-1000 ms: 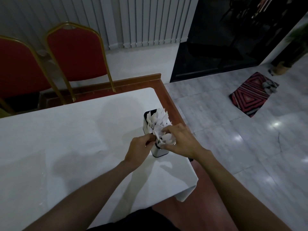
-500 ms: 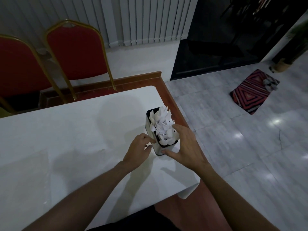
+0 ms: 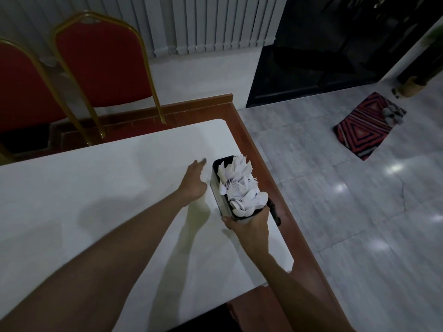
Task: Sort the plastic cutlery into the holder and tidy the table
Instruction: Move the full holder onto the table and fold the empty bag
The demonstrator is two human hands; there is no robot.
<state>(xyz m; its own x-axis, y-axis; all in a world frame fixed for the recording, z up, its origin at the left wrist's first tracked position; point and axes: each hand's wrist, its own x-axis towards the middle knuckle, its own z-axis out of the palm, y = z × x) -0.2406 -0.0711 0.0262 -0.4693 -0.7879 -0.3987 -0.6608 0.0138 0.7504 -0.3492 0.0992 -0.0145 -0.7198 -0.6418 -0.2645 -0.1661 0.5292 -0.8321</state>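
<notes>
Table (image 3: 72, 200): the white top shows no loose cutlery anywhere I can see, so the sorting looks done to me.
Left hand (image 3: 194, 182): mine, stretched forward over the table just left of the holder, fingers extended and blurred; it holds nothing.
Holder (image 3: 221, 200): dark, upright, near the table's right edge, tilted a little toward me; I cannot tell whether it rests on the top or is lifted.
Cutlery (image 3: 239, 185): white forks and spoons packed in the holder, heads up, spoons nearest me.
Right hand (image 3: 249, 224): mine, wrapped around the holder's near end, thumb on its left wall.
Left to do: I judge only placing the holder neatly, perhaps further in from the edge.
</notes>
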